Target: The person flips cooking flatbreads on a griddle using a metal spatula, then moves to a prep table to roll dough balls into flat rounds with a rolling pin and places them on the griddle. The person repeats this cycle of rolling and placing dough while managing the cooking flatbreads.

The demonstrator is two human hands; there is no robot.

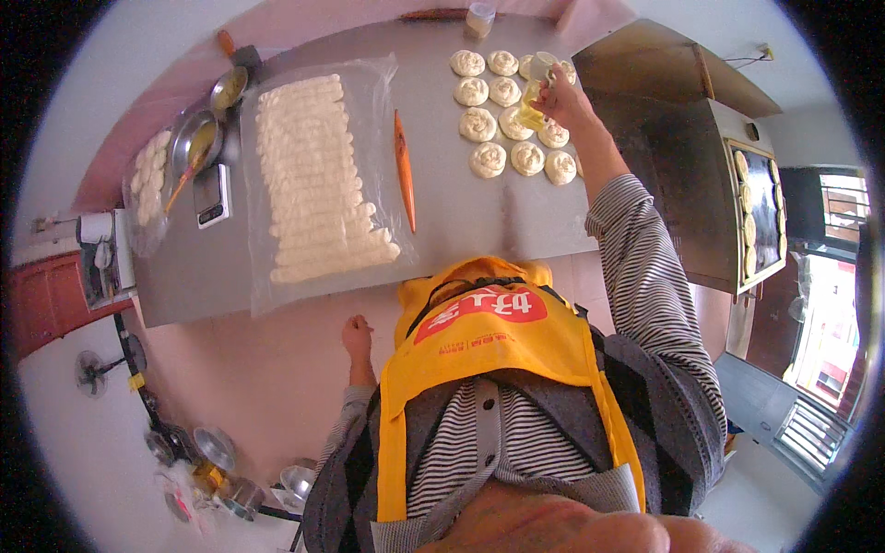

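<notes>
1. Read my clock directions from the view's centre, with 12 at the top.
2. Right grip: at 1 o'clock, fingers wrapped around a clear cup containing yellow liquid.
3. Cup: tilted over the coils; I cannot confirm contact with them.
4. Left grip: at 8 o'clock, off the near edge of the surface. I cannot tell how far it is closed.
5. Coils: in rows on the surface at 1 o'clock.
6. Strips: side by side on a clear sheet at 10 o'clock.
7. Pin: at 11 o'clock, between strips and coils.
8. Scale: at 10 o'clock, near a metal bowl.
</notes>
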